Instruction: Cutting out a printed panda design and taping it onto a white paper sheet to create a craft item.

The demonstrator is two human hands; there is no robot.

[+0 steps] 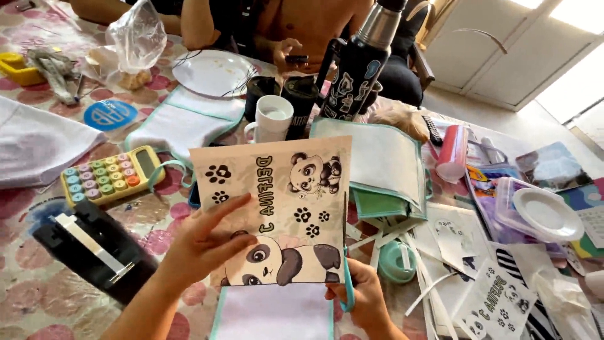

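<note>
Panda sheet (277, 208) is held flat near the table's (38, 296) near edge, partly over a white cloth (274, 311) with teal trim. Left hand (201, 245) is spread open on the sheet's left half, index extended, pressing rather than gripping. Right hand (362, 296) is closed around teal scissors (346, 264), blades running up along the sheet's right edge; how far the blades are parted cannot be told

Judgement on the cut in hand:
- sheet should be kept taut by the left palm, fingers kept well left of the blade line
- long strokes preferred, blades not fully closed at each stroke, so the edge is not nicked
- cut line should be kept just outside the printed border; lower panda's paw sits near that edge
- sheet should be fed into the scissors, wrist not twisted

Around it: pastel calculator (113, 175) and black punch (94, 249) toward the left edge, mug (272, 118) and black flask (358, 63) toward the far edge, paper strips (402, 236) and teal tape roll (397, 261) just right of the sheet. Another person's hand (283, 53) is at the far edge, holding a dark object
</note>
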